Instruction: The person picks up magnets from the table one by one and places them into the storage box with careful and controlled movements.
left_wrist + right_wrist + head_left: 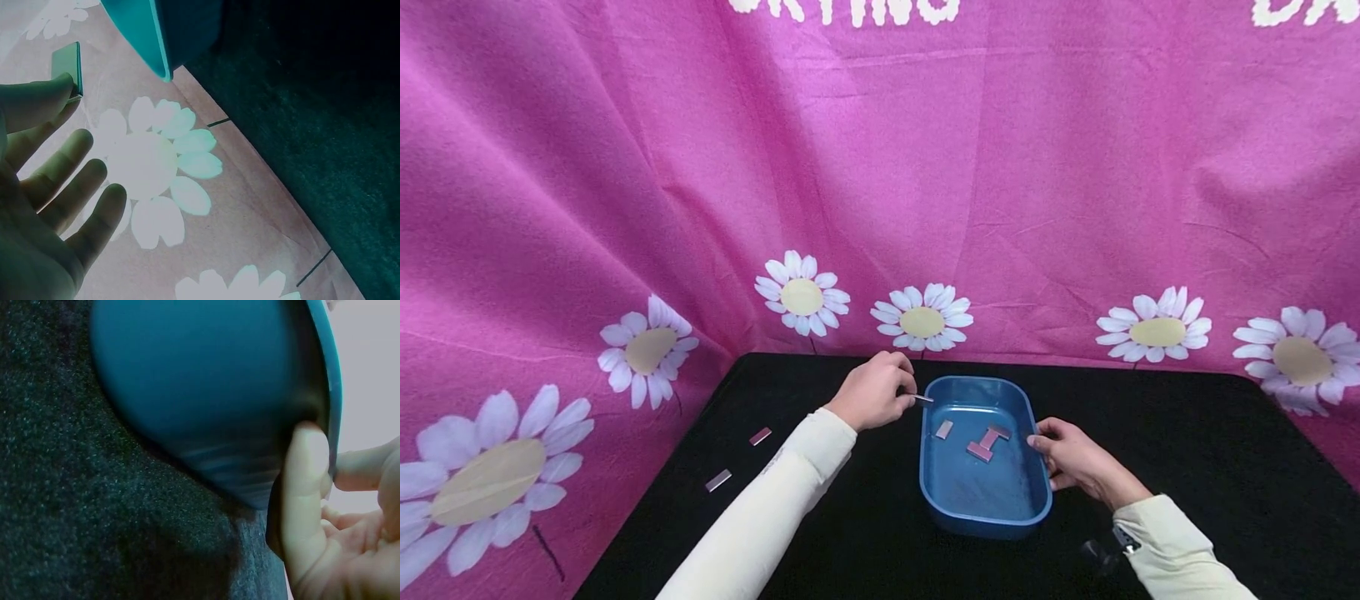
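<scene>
My left hand is at the left rim of a deep blue plastic bin. Between thumb and forefinger it pinches a small flat rectangular tile; in the left wrist view the other fingers are spread loosely. In the head view that tile appears edge-on, overlapping the bin's rim. My right hand grips the bin's right side, thumb and fingers on either side of the wall. Inside the bin lie a silvery tile and several pinkish tiles, grouped together.
Two more tiles lie on the black tabletop at the left, a reddish one and a silvery one. A pink cloth printed with daisies hangs behind the table and along its left side.
</scene>
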A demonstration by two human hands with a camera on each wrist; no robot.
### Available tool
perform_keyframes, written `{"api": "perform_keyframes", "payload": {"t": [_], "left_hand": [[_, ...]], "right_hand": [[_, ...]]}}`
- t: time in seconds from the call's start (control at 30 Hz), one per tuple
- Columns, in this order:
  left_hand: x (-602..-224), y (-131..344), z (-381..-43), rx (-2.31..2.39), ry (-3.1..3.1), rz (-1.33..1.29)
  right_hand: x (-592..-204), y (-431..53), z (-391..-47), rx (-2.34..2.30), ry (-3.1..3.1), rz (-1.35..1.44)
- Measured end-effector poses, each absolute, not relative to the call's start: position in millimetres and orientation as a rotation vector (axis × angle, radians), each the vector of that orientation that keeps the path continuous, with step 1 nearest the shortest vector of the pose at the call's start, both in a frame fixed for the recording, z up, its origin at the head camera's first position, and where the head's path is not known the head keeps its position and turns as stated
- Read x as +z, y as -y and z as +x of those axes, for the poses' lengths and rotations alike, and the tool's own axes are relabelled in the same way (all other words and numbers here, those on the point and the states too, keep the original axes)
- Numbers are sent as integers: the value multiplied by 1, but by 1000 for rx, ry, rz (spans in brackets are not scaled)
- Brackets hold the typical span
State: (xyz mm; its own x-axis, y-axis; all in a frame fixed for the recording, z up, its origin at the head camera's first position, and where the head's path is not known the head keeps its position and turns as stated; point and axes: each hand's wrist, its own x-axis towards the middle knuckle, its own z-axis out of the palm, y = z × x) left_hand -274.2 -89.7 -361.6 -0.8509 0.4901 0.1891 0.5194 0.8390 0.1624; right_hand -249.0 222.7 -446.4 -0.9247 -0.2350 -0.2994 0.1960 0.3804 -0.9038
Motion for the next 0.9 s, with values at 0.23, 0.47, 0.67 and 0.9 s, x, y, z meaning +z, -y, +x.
{"api": "perform_keyframes", "payload": {"t": [0.23,0.47,0.67,0.9], "left_hand": [[-361,76,-276,-269,2898,-820],[-364,60,-278,-157,2900,-882],[-363,47,-280,-7,2872,-915],[-361,36,-282,61,2842,-936]], "right_hand": [[-446,-224,-249,-1548,-2249,-9],[-446,-225,-251,-1547,-2247,-21],[-445,-226,-250,-1545,-2243,-6],[-444,-225,-250,-1543,-2238,-24]]}}
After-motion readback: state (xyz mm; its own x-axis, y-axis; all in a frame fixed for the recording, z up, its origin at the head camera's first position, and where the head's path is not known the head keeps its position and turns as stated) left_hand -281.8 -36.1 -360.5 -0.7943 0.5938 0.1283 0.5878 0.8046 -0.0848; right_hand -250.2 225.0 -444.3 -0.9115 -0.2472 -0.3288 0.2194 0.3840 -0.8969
